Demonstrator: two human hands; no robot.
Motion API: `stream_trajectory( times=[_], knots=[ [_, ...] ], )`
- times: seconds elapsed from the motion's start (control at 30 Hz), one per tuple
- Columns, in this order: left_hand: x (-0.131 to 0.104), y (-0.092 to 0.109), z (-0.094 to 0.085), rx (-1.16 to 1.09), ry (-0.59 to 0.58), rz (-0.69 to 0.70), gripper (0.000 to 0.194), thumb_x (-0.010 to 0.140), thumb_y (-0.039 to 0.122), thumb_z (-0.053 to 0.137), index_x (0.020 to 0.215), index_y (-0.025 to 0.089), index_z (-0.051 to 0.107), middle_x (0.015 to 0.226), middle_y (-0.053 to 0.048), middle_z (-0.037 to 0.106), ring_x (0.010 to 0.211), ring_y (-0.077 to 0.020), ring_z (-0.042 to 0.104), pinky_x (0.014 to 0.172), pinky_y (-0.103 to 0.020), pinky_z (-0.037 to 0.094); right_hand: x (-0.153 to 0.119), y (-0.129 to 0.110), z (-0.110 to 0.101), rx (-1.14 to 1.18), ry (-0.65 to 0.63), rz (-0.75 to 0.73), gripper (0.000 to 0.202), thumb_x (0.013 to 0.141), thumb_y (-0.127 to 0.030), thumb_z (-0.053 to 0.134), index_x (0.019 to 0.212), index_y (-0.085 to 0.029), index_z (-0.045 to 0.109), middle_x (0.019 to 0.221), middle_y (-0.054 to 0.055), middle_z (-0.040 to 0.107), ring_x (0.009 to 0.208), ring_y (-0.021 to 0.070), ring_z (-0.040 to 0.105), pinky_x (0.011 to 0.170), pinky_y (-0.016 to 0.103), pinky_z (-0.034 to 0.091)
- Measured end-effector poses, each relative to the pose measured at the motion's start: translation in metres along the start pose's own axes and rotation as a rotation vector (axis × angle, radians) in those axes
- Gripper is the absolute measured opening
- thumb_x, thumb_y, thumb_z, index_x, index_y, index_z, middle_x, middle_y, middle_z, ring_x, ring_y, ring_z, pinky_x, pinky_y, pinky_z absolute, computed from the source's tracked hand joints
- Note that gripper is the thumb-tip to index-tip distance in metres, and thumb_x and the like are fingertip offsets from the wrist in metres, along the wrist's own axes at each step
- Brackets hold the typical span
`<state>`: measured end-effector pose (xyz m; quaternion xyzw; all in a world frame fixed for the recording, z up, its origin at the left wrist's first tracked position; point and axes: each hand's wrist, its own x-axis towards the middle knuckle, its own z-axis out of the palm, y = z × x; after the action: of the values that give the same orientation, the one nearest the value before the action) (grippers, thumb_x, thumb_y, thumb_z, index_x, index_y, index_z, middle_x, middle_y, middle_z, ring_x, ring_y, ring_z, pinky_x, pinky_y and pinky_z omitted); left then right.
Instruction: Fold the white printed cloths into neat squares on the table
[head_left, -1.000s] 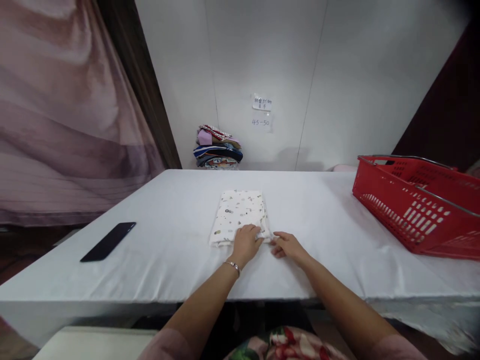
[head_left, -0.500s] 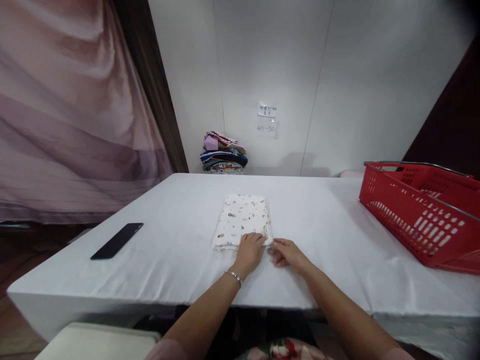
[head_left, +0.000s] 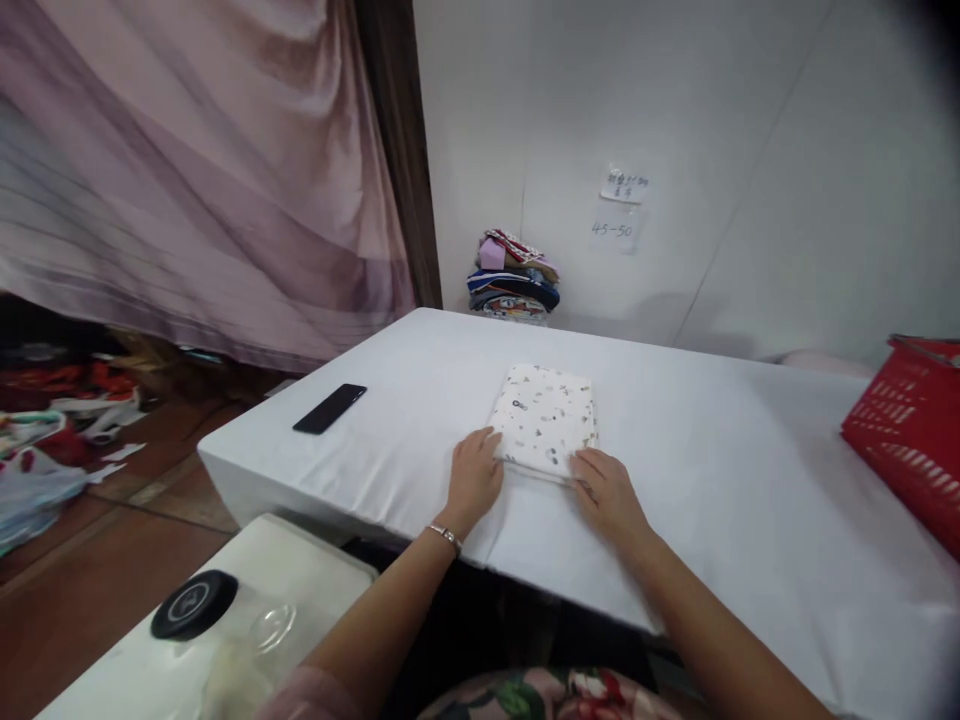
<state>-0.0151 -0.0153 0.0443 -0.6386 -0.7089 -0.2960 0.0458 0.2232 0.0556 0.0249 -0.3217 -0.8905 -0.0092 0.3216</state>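
A folded white cloth (head_left: 546, 415) with small dark and grey prints lies on the white-covered table, turned a little from square. My left hand (head_left: 475, 475), with a silver bracelet at the wrist, has its fingers closed on the near left corner. On the near right corner, my right hand (head_left: 611, 495) has its fingers bent over the edge; its thumb side is partly hidden. The layers show along the cloth's near edge, between the two hands.
A black phone (head_left: 330, 408) lies on the table (head_left: 420, 370) at left. A red basket (head_left: 911, 430) stands at right. Beyond the far edge is a stack of folded clothes (head_left: 514, 280). A white surface with a round black object (head_left: 195, 604) sits at lower left.
My left hand has moved from the cloth's top to its near left corner. The right hand is now over the near right corner. The view has turned left and tilted.
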Motion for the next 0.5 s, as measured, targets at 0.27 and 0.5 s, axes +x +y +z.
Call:
stream_trajectory(
  times=[0.27,0.5],
  knots=[
    [0.010,-0.015,0.003,-0.014,-0.162,-0.350,0.042,0.079,0.032,0.052,0.119,0.021,0.051,0.113,-0.007,0.061,0.106,-0.0234,0.052,0.089,-0.034,0.036,-0.006,0.013,0.008,-0.116,-0.074,-0.025,0.031,0.087,-0.024,0.044,0.114,-0.020,0.058,0.118,0.007,0.059,0.115,0.0233,0.047,0.097,0.042,0.031],
    [0.023,-0.018,0.006,-0.079,-0.088,-0.325,0.042,0.072,0.010,0.046,0.112,0.022,0.053,0.109,-0.004,0.063,0.098,-0.0192,0.055,0.081,-0.029,0.040,-0.010,0.010,0.011,-0.122,-0.140,0.000,0.031,0.088,-0.020,0.041,0.114,-0.022,0.059,0.118,0.007,0.061,0.116,0.0225,0.047,0.093,0.040,0.035]
  ],
)
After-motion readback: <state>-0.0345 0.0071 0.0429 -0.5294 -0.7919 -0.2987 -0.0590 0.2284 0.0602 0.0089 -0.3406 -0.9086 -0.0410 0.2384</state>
